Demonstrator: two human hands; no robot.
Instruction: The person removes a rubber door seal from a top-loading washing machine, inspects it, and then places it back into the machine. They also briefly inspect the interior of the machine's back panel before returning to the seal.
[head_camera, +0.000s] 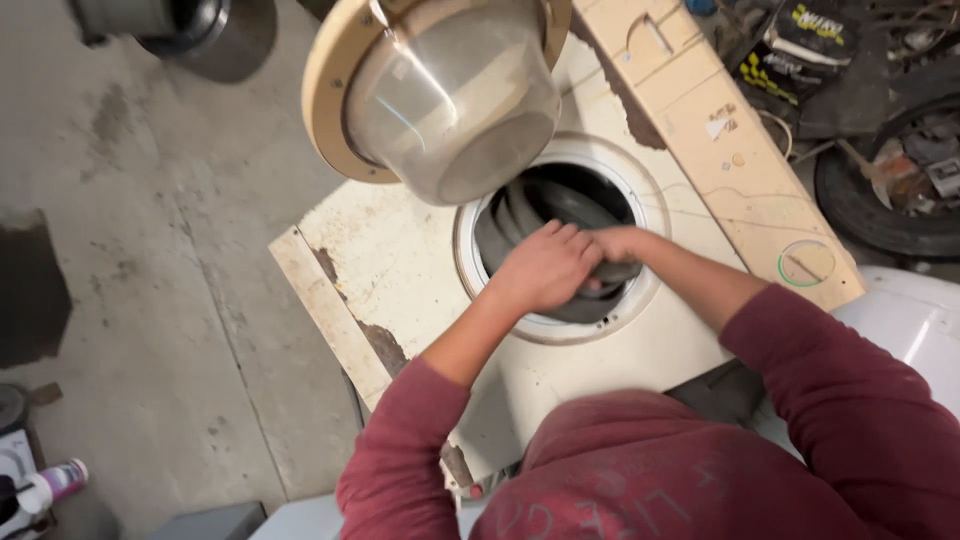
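1. Grey concrete floor fills the left side, stained with dark patches; a spray can with a pink band lies at the lower left edge.
2. Cream-coloured and scuffed, the front panel of a washing machine lies face up, its paint chipped along the left edge.
3. Above it the round door stands swung open, a tan ring around a clear glass bowl.
4. The left hand reaches into the round drum opening, its fingers curled together over the grey rubber door gasket that lines the opening.
5. The right hand lies just beside the left, touching it; its fingers are folded down on the same gasket at the opening's lower right, though their tips are hidden inside.
6. Both arms wear maroon sleeves, pushed up on the forearms.
7. A tan control strip runs diagonally along the machine's right side.
8. Farther right, a black tyre lies on the floor with clutter inside and around it.
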